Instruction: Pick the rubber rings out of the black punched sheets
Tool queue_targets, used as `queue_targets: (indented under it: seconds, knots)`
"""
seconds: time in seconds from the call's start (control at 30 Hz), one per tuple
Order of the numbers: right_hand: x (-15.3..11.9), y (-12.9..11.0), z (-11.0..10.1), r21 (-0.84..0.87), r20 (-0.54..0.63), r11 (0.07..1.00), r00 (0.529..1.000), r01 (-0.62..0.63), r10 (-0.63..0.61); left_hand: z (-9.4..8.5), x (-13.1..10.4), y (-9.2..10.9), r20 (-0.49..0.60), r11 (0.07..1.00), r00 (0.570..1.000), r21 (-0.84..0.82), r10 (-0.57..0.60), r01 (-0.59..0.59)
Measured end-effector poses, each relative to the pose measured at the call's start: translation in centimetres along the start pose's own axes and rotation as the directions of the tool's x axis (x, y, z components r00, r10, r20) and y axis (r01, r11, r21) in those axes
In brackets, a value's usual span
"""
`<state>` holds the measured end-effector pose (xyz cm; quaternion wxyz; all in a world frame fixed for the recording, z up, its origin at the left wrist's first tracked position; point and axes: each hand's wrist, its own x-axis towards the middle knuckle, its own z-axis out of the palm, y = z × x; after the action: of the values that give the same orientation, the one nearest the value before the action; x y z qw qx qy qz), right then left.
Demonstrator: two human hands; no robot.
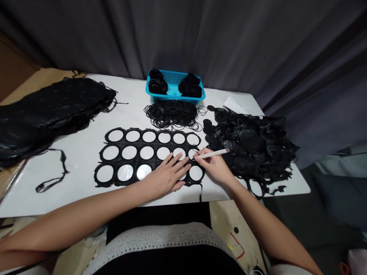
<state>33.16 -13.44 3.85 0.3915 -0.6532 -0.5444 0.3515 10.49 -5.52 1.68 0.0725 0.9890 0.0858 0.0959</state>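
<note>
A black rubbery sheet (pixel 139 144) with rows of round holes lies flat on the white table (pixel 83 152). My left hand (pixel 169 172) rests on its right half, fingers spread and pressing down. At the sheet's right edge, my right hand (pixel 213 164) grips a slim white pen-like tool (pixel 213 154). The tool's tip sits by a hole in the middle row, near a thin black ring; my fingers partly hide it. Behind the sheet lies a loose heap of thin black rings (pixel 172 113).
A blue plastic basket (pixel 173 98) holding black ring bundles stands at the back. To the right is a pile of black discs and scraps (pixel 249 141), with white paper (pixel 233 104) behind. Stacked black sheets (pixel 51 107) and a loose strip (pixel 61 164) lie left. A grey curtain (pixel 177 34) hangs behind.
</note>
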Motion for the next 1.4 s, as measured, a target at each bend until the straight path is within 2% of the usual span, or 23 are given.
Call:
queue_targets:
  seconds: [0.23, 0.3, 0.37, 0.43, 0.5, 0.57, 0.6, 0.63, 0.7, 0.77, 0.8, 0.87, 0.93, 1.0, 1.07, 1.17, 1.4]
  knots:
    - [0.1, -0.2, -0.2, -0.049, 0.012, 0.999, 1.000, 0.014, -0.013, 0.2, 0.0, -0.1, -0.002, 1.000, 1.000, -0.003, 0.003, -0.003]
    - [-0.1, -0.4, 0.2, -0.091, 0.000, 0.995, 0.999, 0.050, -0.051, 0.1, 0.0, -0.1, 0.004, 1.000, 1.000, -0.008, 0.004, -0.004]
    - [-0.5, -0.6, 0.8, -0.201, 0.000, 0.969, 0.989, 0.145, -0.148, 0.0, 0.0, -0.1, 0.010, 1.000, 1.000, -0.010, 0.006, -0.006]
    - [-0.8, -0.8, 1.4, -0.419, 0.056, 0.867, 0.960, 0.271, -0.273, 0.0, 0.0, -0.1, 0.012, 1.000, 1.000, -0.012, 0.011, -0.011]
    - [-0.6, -0.8, 1.3, -0.616, 0.102, 0.722, 0.941, 0.315, -0.324, 0.1, 0.1, -0.2, 0.012, 1.000, 1.000, -0.018, 0.021, -0.021]
    - [0.3, -0.5, 0.1, -0.735, 0.012, 0.642, 0.950, 0.220, -0.312, 0.1, 0.2, -0.3, 0.016, 0.999, 1.000, -0.023, 0.025, -0.025]
    - [0.9, -0.3, -1.0, -0.758, -0.098, 0.640, 0.948, 0.126, -0.303, 0.1, 0.3, -0.4, 0.019, 0.999, 0.999, -0.024, 0.026, -0.026]
    - [1.5, -0.1, -2.3, -0.761, -0.209, 0.648, 0.930, 0.038, -0.301, 0.0, 0.3, -0.5, 0.025, 0.999, 0.999, -0.024, 0.028, -0.028]
    - [2.3, 0.1, -4.6, -0.708, -0.426, 0.698, 0.852, -0.106, -0.303, -0.3, 0.3, -0.6, 0.030, 0.999, 0.999, -0.028, 0.036, -0.035]
    - [2.2, -0.2, -6.0, -0.596, -0.518, 0.796, 0.810, -0.110, -0.276, -0.8, 0.0, -0.6, 0.029, 0.998, 0.998, -0.034, 0.047, -0.046]
    - [1.8, -0.5, -6.1, -0.525, -0.511, 0.848, 0.823, -0.071, -0.248, -1.0, -0.2, -0.4, 0.027, 0.998, 0.998, -0.040, 0.059, -0.058]
    - [0.3, -1.2, -5.2, -0.331, -0.415, 0.944, 0.897, 0.005, -0.150, -1.4, -0.8, 0.1, 0.025, 0.994, 0.995, -0.061, 0.096, -0.094]
    - [-1.6, -1.8, -3.4, -0.085, -0.236, 0.996, 0.972, -0.004, -0.016, -1.5, -1.5, 0.9, 0.030, 0.988, 0.991, -0.083, 0.130, -0.127]
    - [-3.5, -2.0, -1.5, 0.087, -0.062, 0.994, 0.996, -0.064, 0.070, -1.3, -2.0, 1.6, 0.027, 0.987, 0.991, -0.090, 0.134, -0.131]
    - [-4.8, -1.8, 0.1, 0.098, 0.018, 0.992, 0.997, -0.077, 0.076, -1.0, -2.3, 2.1, 0.021, 0.990, 0.993, -0.081, 0.115, -0.113]
    - [-5.9, -1.3, 1.2, 0.008, 0.023, 0.999, 0.999, -0.048, 0.048, -0.6, -2.4, 2.6, 0.022, 0.993, 0.996, -0.071, 0.092, -0.090]
    - [-6.3, -0.9, 1.7, -0.026, 0.018, 0.999, 0.999, -0.031, 0.032, -0.5, -2.4, 2.9, 0.006, 0.995, 0.998, -0.076, 0.058, -0.057]
